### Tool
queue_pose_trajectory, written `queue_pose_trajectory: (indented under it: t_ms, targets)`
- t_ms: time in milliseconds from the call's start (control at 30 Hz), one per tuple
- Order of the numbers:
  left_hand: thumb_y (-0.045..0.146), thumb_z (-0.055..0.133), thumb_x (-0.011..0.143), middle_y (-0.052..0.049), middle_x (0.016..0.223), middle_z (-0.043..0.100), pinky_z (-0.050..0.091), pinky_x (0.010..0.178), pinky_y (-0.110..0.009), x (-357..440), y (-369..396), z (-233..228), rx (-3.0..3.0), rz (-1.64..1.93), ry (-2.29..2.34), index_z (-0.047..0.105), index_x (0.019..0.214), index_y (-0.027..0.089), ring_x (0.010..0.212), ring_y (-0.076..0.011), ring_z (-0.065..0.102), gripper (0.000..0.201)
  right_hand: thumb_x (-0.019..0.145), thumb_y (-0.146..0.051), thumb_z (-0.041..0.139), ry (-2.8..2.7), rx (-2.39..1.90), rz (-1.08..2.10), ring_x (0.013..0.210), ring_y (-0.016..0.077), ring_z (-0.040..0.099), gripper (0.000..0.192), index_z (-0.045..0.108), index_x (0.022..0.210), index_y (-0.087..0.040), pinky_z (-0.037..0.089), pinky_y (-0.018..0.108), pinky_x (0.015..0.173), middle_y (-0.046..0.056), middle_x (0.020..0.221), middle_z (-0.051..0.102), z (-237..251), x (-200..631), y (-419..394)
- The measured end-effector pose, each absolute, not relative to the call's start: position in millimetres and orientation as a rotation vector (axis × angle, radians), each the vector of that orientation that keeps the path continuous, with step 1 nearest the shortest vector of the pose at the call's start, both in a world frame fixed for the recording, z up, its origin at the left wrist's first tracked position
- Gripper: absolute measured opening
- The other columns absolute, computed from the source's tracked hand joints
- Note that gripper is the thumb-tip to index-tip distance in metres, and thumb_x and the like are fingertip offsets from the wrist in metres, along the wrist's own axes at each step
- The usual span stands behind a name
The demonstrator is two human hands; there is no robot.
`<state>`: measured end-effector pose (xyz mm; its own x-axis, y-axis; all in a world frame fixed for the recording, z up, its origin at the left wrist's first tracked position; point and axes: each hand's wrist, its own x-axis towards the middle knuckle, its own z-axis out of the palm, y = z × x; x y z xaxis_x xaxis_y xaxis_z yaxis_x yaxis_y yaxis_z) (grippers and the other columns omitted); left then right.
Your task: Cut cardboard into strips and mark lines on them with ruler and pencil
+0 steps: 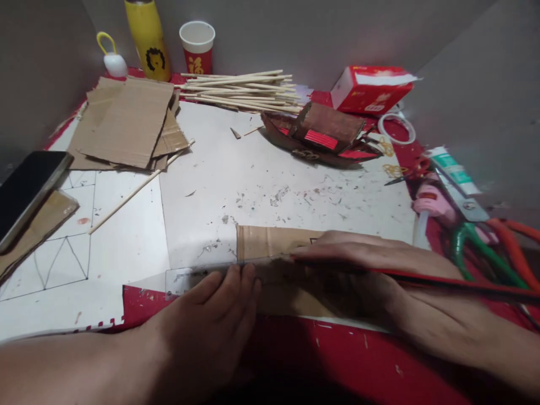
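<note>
The left hand (219,315) pressed flat on a clear ruler (198,277) laid across a cardboard strip (270,242) at the desk's (253,180) near edge, while the right hand (358,253) pinched a red pencil (442,281) against it. No finished line showed; a cardboard boat (320,138) sat beyond.

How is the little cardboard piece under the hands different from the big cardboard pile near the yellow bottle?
The small brown cardboard strip is one narrow piece, pinned flat under a clear plastic ruler by the left hand and the right hand. The large brown cardboard sheets are several wide, rough-edged pieces stacked loosely, with nothing touching them. Both are plain brown cardboard lying flat on the white work sheet.
</note>
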<state>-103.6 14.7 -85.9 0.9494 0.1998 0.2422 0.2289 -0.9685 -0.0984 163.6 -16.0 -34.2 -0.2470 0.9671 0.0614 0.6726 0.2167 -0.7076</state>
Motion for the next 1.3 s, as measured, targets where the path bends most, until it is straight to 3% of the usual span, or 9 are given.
queue_pose_trajectory:
  t_ms: [167,300,400,700,1300]
  targets:
    - [0.052,0.044,0.101,-0.02,0.138,0.063,0.039,0.106,-0.043,-102,15,-86,-2.983,-0.381,-0.325,0.061,0.13,0.001,0.126,-0.0345,0.056,0.061,0.097,-0.041,0.059,-1.661,-1.414,1.235,0.066,0.0156,0.066,0.027,0.073,0.085,-0.021,0.053,0.026,0.059,0.003,0.074,0.072,-41,136,14]
    - [0.048,0.04,0.103,-0.019,0.136,0.065,0.04,0.105,-0.042,-102,15,-84,-2.97,-0.381,-0.325,0.063,0.129,0.002,0.124,-0.0331,0.058,0.057,0.09,-0.032,0.065,-1.492,-1.491,1.368,0.052,0.0102,0.05,0.017,0.066,0.08,-0.019,0.04,0.023,0.047,-0.003,0.059,0.059,-54,124,23]
    - [0.049,0.04,0.103,-0.018,0.134,0.066,0.04,0.104,-0.042,-101,15,-83,-2.962,-0.387,-0.33,0.065,0.127,0.003,0.123,-0.0328,0.059,0.058,0.09,-0.03,0.063,-1.526,-1.472,1.369,0.051,0.0093,0.046,0.015,0.063,0.079,-0.019,0.036,0.022,0.045,-0.004,0.058,0.055,-59,123,24]
    - [0.047,0.042,0.103,-0.021,0.133,0.066,0.042,0.103,-0.042,-102,16,-85,-2.961,-0.382,-0.281,0.065,0.128,0.001,0.122,-0.0336,0.061,0.057,0.096,-0.029,0.059,-1.731,-1.391,1.309,0.057,0.0087,0.048,0.02,0.061,0.079,-0.018,0.04,0.021,0.049,-0.003,0.066,0.056,-61,122,28]
    - [0.048,0.044,0.102,-0.022,0.134,0.065,0.042,0.102,-0.042,-101,17,-83,-2.971,-0.375,-0.292,0.063,0.129,0.0,0.122,-0.0338,0.061,0.058,0.095,-0.032,0.057,-1.751,-1.489,1.305,0.053,0.0095,0.048,0.023,0.059,0.077,-0.019,0.037,0.022,0.049,-0.003,0.06,0.056,-56,123,28]
